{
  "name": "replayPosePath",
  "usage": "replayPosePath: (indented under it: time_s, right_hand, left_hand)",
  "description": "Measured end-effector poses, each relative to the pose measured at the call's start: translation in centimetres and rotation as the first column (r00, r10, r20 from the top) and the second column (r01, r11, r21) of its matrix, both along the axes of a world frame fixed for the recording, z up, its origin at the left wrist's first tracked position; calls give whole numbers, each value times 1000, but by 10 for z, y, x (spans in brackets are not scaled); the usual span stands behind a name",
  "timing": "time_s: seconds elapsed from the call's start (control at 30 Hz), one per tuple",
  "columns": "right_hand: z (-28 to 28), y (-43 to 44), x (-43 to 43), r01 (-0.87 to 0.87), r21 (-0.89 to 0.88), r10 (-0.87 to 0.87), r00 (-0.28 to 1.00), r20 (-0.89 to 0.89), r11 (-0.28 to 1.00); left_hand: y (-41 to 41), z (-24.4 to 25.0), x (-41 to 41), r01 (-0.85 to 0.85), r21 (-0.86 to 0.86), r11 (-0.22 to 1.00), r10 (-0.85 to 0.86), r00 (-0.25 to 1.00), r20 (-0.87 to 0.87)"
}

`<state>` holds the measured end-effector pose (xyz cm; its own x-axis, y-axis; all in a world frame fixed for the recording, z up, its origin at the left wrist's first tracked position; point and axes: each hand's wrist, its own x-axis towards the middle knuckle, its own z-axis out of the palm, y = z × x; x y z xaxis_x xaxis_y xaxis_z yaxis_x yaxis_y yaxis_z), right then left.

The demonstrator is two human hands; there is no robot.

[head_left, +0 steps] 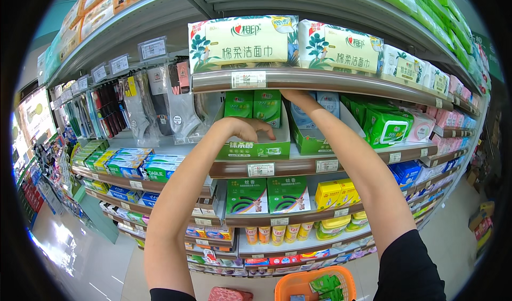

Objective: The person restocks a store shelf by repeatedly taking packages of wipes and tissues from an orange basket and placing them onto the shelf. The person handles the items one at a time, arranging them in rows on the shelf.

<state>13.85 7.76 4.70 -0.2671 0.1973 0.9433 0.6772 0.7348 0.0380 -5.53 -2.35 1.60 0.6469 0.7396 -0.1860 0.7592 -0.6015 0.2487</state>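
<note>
My left hand reaches into an open green display box on a middle shelf, its fingers bent in front of small green tissue packs. Whether its fingers touch anything is unclear. My right hand reaches under the shelf above, and its fingers are hidden behind the shelf edge. Below my right wrist, blue packs stand in a second green display box. Large packs of face tissues lie on the shelf over both hands.
Green wet-wipe packs stand at the right, bagged socks hang at the left. Mosquito coil boxes and yellow boxes fill the shelf below. An orange basket holding green packs is on the floor, beside a pink patterned object.
</note>
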Motion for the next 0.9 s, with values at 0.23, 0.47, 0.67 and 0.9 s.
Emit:
replayPosePath:
  time_s: [0.23,0.47,0.67,0.9]
  right_hand:
    - [-2,-5,-2,22,-126,-14,998,64,992]
    - [-17,-38,-7,310,-171,-263,932,251,935]
    - [5,-106,10,333,-521,-109,905,412,786]
    - [-27,-200,78,257,-344,-141,934,328,903]
  left_hand:
    - [6,-3,-3,14,23,1000,-15,999,37]
    - [12,-8,-4,-32,76,997,26,996,85]
    - [-3,-2,6,-93,168,981,104,993,-59]
    - [21,-22,-1,-47,80,996,55,993,-102]
